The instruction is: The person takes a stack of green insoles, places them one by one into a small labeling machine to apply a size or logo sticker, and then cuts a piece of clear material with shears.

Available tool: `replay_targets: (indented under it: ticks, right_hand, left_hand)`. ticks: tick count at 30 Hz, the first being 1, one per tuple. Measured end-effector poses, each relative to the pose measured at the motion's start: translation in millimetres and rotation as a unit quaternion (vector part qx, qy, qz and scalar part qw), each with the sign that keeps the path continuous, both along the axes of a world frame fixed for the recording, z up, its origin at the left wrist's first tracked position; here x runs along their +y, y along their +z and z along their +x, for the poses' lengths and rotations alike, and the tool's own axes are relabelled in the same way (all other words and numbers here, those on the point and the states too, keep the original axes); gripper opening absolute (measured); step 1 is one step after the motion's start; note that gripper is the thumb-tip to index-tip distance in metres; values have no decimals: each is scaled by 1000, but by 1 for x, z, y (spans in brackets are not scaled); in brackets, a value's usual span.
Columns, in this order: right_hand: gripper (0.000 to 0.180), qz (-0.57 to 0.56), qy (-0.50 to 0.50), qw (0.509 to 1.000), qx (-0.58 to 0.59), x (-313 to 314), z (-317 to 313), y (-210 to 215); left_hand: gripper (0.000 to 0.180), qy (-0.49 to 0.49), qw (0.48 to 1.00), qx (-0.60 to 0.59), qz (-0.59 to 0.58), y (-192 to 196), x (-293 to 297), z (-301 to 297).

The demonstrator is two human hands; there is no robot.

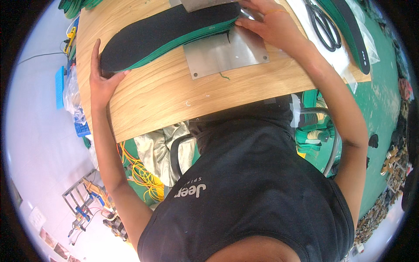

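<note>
A stack of shoe insoles, black on top with green edges, lies across the wooden table in front of me. My left hand cups its rounded left end, thumb along the near side and fingers on the far side. At the other end, my right hand has its thumb and fingers closed on the stack's tip. Under the right part of the stack is a flat metal plate fixed to the table. A metal piece overlaps the stack's far edge at the top; its upper part is out of view.
More insoles lie at the table's right edge, beside a black cable loop. A green thread lies by the plate. Below the table are yellow cables, silvery cloth and bundled green insoles.
</note>
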State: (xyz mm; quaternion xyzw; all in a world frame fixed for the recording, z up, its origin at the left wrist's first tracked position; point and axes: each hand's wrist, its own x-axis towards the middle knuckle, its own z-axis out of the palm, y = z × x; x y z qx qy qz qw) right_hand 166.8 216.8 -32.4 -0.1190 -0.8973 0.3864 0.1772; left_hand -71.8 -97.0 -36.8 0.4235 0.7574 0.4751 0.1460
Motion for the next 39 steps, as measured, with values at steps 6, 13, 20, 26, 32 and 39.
replay_targets:
  ticks: [6,13,20,26,32,39]
  right_hand:
    - [47,73,7,997,37,5,0,-7]
    - [47,82,12,996,36,7,0,-8]
    - [45,205,-5,975,85,23,39,17]
    - [34,331,-27,943,4,7,91,20]
    - [13,341,-84,936,38,-1,98,-5]
    - [13,323,-41,931,163,-27,106,38]
  left_hand:
    - [98,-8,1000,20,-2,-3,1,-3]
    - [99,-8,996,83,-35,-8,-1,-14]
    - [83,31,999,11,25,4,-24,-9]
    - [31,193,971,10,140,9,-51,30]
    - [14,63,986,-149,47,6,36,130]
    - [31,-151,881,-447,-33,23,142,193]
